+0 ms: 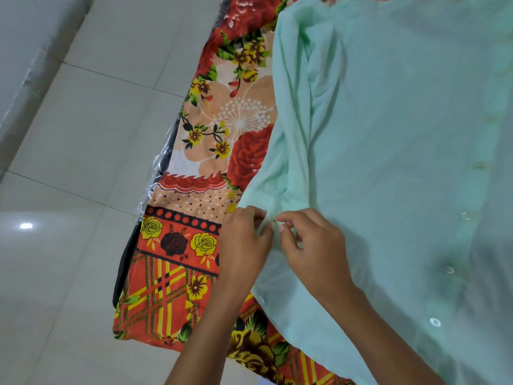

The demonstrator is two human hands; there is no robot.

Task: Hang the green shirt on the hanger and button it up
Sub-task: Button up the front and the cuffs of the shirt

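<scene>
The pale green shirt (pixel 388 129) lies spread across the right of the view on a flowered bedsheet (pixel 211 151). A row of white buttons (pixel 434 322) runs down its front at the right. One long sleeve lies along the shirt's left side, ending at a cuff near the middle. My left hand (pixel 244 243) and my right hand (pixel 313 245) meet at that cuff, and the fingers of both pinch its fabric. No hanger is in view.
The bed's edge runs diagonally from the top centre to the bottom centre, with clear plastic wrap (pixel 155 173) on the mattress side. White floor tiles (pixel 83 134) fill the left, bounded by a grey wall base (pixel 33 79).
</scene>
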